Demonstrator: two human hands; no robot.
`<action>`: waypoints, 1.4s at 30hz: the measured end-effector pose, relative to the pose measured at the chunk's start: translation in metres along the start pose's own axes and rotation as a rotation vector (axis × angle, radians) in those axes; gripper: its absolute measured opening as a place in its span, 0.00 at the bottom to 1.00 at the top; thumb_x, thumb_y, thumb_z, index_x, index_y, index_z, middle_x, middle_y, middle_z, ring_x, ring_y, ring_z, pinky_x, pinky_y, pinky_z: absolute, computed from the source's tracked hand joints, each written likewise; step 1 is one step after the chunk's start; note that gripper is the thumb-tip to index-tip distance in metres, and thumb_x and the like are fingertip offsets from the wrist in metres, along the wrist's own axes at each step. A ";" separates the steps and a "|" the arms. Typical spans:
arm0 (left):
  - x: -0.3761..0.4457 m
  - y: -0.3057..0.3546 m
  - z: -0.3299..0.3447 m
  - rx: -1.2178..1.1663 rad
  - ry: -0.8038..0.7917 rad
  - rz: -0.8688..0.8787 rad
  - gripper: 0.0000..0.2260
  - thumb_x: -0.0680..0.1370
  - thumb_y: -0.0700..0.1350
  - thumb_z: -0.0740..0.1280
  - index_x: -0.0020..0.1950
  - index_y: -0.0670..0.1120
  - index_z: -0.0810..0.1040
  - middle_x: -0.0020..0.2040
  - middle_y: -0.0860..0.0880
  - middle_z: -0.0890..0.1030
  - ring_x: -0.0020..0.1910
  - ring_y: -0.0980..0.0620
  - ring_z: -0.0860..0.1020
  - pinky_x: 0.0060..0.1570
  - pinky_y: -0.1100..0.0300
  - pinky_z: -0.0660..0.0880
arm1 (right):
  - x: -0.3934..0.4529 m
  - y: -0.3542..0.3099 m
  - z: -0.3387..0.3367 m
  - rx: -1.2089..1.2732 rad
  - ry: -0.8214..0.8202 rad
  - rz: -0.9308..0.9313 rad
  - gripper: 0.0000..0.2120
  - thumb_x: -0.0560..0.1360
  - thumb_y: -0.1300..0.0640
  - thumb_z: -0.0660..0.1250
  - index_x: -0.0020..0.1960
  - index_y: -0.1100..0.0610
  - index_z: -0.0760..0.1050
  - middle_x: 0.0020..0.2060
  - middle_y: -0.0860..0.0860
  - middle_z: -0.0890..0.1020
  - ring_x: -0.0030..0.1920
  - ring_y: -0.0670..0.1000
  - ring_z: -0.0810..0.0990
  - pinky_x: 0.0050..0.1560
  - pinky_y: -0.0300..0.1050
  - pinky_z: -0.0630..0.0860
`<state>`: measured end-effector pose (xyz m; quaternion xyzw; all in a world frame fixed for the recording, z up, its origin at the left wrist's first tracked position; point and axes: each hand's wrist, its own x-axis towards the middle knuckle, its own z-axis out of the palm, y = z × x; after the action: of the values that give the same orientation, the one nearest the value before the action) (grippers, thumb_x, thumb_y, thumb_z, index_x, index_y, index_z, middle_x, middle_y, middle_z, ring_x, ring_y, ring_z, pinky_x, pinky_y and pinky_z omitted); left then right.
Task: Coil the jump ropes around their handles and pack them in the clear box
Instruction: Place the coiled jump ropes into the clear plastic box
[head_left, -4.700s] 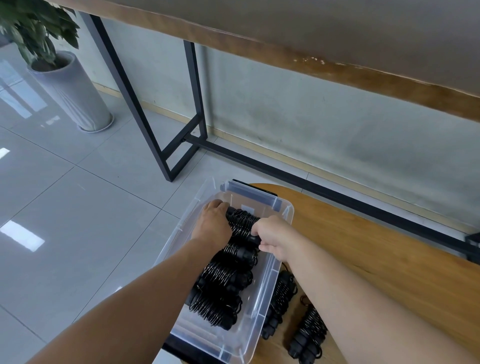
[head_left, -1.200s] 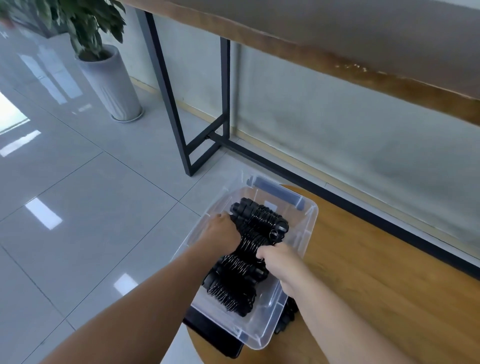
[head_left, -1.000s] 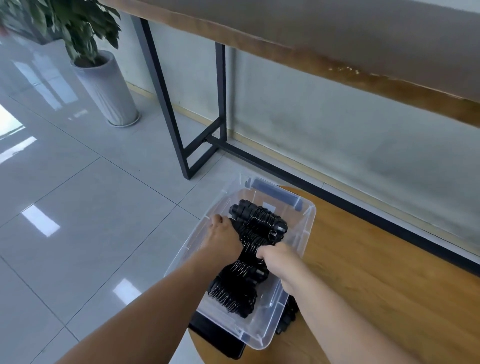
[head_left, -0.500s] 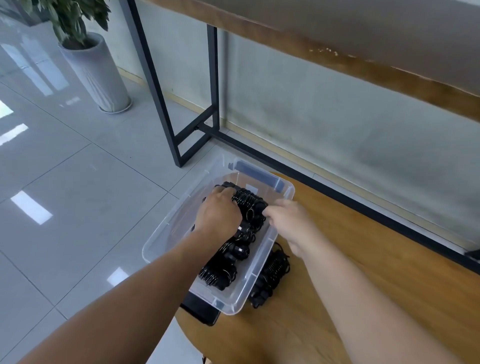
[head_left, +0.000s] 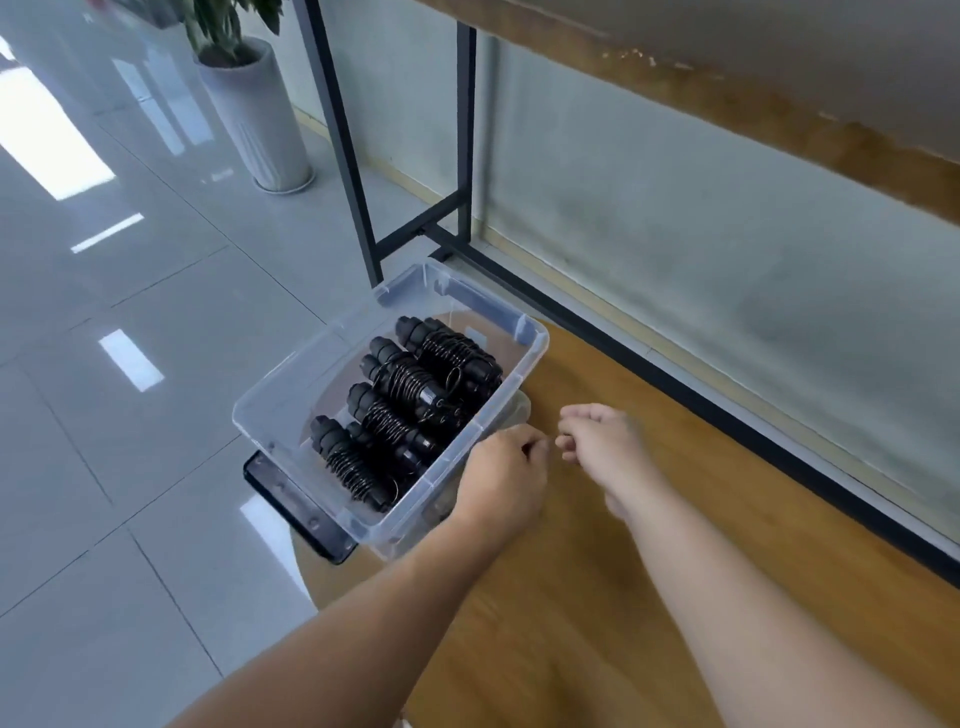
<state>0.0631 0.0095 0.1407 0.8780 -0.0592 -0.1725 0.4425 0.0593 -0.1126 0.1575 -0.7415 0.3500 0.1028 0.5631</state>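
Note:
The clear box (head_left: 511, 325) stands at the left edge of the round wooden table (head_left: 597, 597). Inside it lie several black jump ropes (head_left: 410, 395), each coiled round its handles, side by side. My left hand (head_left: 501, 480) is outside the box, right beside its right wall, with the fingers curled downward; what lies beneath it is hidden. Just to its right, my right hand (head_left: 597, 436) hovers over the table with loosely curled fingers and nothing visible in it.
A flat black piece (head_left: 291, 499) sticks out from under the box past the table's edge. Beyond the table are a black metal frame (head_left: 358, 197), a wall and a white planter (head_left: 260, 114) on the tiled floor.
Both hands have come out of the box and moved right, onto the table beside it. The coiled rope that lay beside the box is no longer in sight.

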 end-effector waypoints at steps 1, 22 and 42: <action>-0.004 -0.008 0.011 -0.030 -0.020 -0.104 0.10 0.82 0.45 0.60 0.57 0.46 0.80 0.46 0.50 0.81 0.41 0.53 0.77 0.41 0.61 0.71 | 0.002 0.008 -0.001 -0.037 -0.022 0.009 0.09 0.79 0.59 0.62 0.58 0.54 0.78 0.46 0.52 0.82 0.46 0.49 0.80 0.49 0.44 0.77; -0.020 -0.115 0.058 -0.559 0.250 -0.916 0.20 0.79 0.35 0.53 0.69 0.45 0.69 0.53 0.44 0.77 0.41 0.49 0.71 0.42 0.55 0.72 | 0.070 0.091 0.069 -0.443 -0.347 0.057 0.32 0.77 0.65 0.53 0.79 0.48 0.57 0.74 0.51 0.67 0.72 0.56 0.66 0.70 0.48 0.63; -0.043 -0.028 0.032 -0.340 -0.023 -0.608 0.19 0.72 0.37 0.56 0.61 0.51 0.71 0.56 0.45 0.78 0.53 0.45 0.78 0.47 0.53 0.78 | 0.020 0.094 -0.021 -0.017 -0.146 0.148 0.32 0.74 0.68 0.59 0.75 0.48 0.63 0.66 0.55 0.73 0.59 0.56 0.77 0.66 0.57 0.74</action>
<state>0.0100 0.0138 0.1117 0.7674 0.2294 -0.3137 0.5100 0.0092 -0.1515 0.0816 -0.7091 0.3608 0.2008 0.5715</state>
